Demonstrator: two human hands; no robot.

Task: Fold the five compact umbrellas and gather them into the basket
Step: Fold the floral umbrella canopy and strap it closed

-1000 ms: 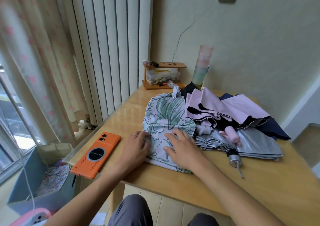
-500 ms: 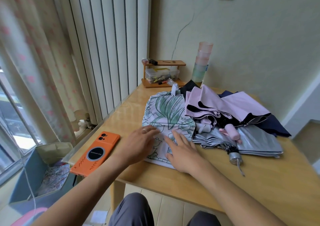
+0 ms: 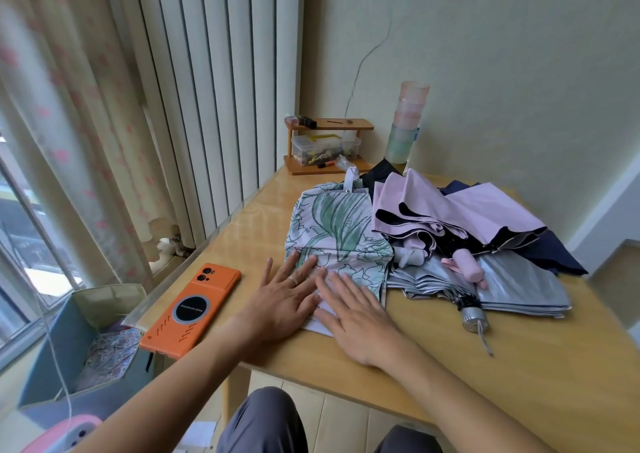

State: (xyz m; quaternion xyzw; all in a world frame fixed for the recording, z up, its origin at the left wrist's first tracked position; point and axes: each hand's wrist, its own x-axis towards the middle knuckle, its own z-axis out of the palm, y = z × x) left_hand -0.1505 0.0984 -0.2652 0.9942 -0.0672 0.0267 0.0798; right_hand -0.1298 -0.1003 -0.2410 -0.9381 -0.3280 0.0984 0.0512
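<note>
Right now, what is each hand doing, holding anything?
Left hand: open, fingers flat on the floral umbrella.
Right hand: open, pressed flat on the same umbrella, holding nothing.

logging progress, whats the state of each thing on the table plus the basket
floral umbrella: flat on table, unrolled, under both hands
left hand: open, pressing flat
right hand: open, pressing flat
pink umbrella: loose, atop the pile
silver umbrella: collapsed, fabric loose
navy umbrella: loose, under the pile
basket: on floor, something patterned inside
phone: face down
</note>
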